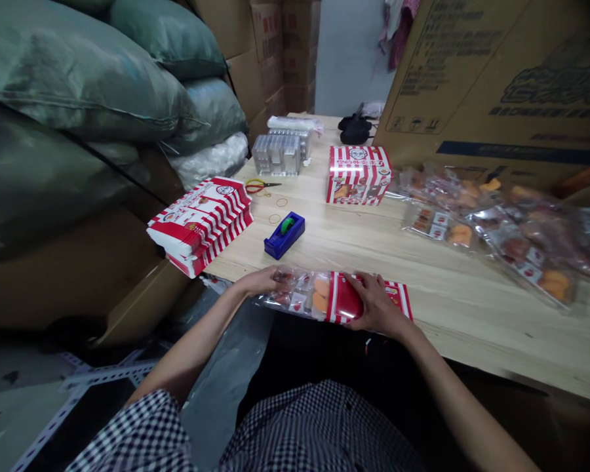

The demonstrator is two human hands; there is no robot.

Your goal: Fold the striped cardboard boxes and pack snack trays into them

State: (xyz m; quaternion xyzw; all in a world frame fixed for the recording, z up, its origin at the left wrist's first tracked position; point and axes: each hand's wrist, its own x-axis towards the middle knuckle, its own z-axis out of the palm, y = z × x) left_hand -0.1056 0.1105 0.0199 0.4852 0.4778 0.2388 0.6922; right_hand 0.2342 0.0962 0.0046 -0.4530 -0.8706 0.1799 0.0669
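While grasping the left end of a clear packet (299,293) with the left hand (261,282), held a red-and-white striped sleeve (341,298) from above with the right hand (375,303) — both at the lower centre of the frame, along the near edge of the wooden table (354,239). Curled the left fingers over the packet's end; spread the right fingers apart across the sleeve, in contact with it. Noticed orange pieces (320,287) and a small white sachet (297,303) through the transparent film. Could not tell whether to call the packet's right end inside the sleeve or beneath it.

Saw at the middle of the frame a blue tape dispenser (285,239) with a green roll (287,225), and above it yellow-handled scissors (266,185). Found left of centre a stack of folded striped cartons (201,219), and right of upper centre a striped box (358,176). Observed at the right a loose pile of similar packets (501,229) — near a large cardboard box (486,72) at the upper right. Noted also clear plastic trays (276,155) at upper centre, and green sacks (93,78) at upper left.
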